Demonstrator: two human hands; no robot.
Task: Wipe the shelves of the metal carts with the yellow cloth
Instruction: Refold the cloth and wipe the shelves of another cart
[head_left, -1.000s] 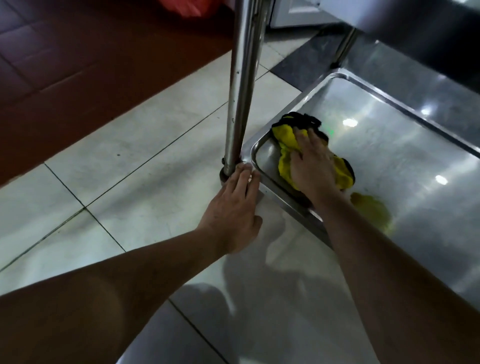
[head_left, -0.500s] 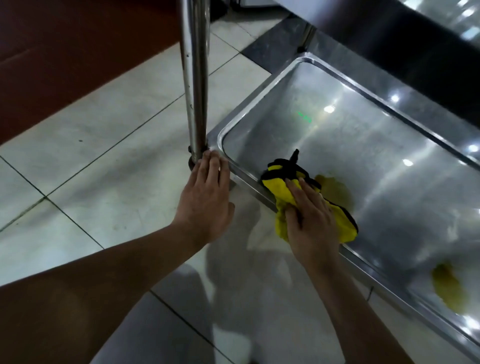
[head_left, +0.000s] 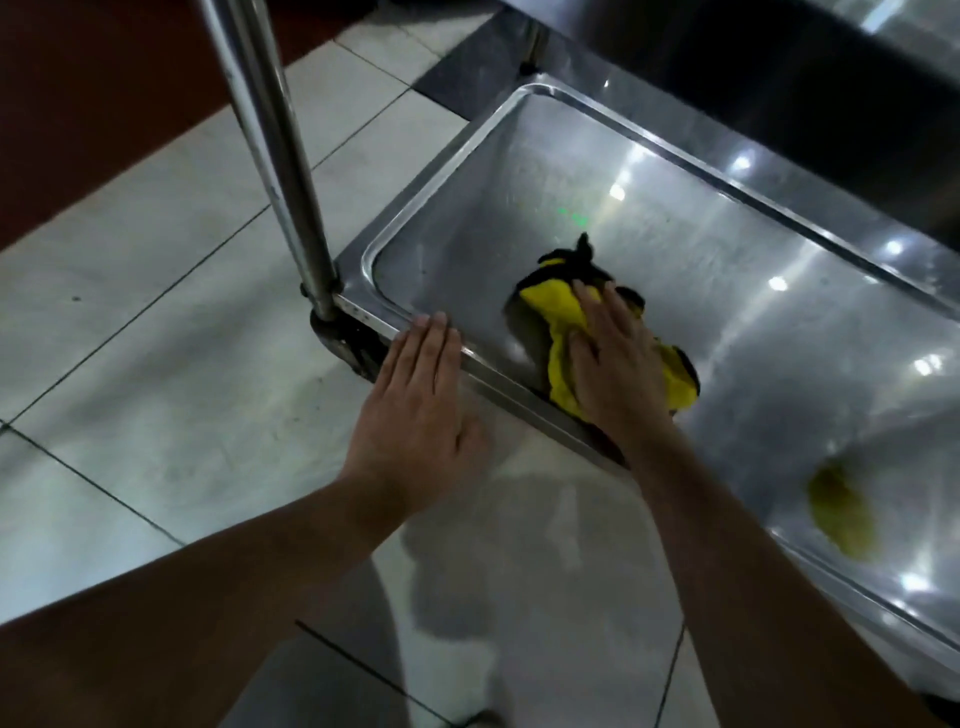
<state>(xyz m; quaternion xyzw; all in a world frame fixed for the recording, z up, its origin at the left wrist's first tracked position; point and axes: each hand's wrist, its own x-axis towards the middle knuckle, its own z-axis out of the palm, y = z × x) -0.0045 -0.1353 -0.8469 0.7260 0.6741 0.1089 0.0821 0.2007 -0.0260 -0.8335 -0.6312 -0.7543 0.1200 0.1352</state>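
The bottom shelf (head_left: 675, 249) of a steel cart lies low over the floor, a shiny tray with a raised rim. A bunched yellow cloth with black edging (head_left: 556, 312) sits on the shelf near its front rim. My right hand (head_left: 618, 364) presses flat on the cloth, fingers straight and pointing away from me. My left hand (head_left: 415, 410) rests flat with straight fingers, its fingertips touching the shelf's front rim close to the corner.
The cart's upright steel post (head_left: 270, 150) rises from the near left corner above a caster (head_left: 343, 343). An upper shelf (head_left: 779, 57) overhangs at the top right. Pale floor tiles (head_left: 156, 338) spread left; a dark red floor (head_left: 78, 104) lies beyond. A yellow reflection (head_left: 847, 514) shows on the shelf.
My right hand has slid the cloth from the shelf's left corner along the front rim and now a little inward. My left fingertips have shifted from the corner at the post rightward along the rim.
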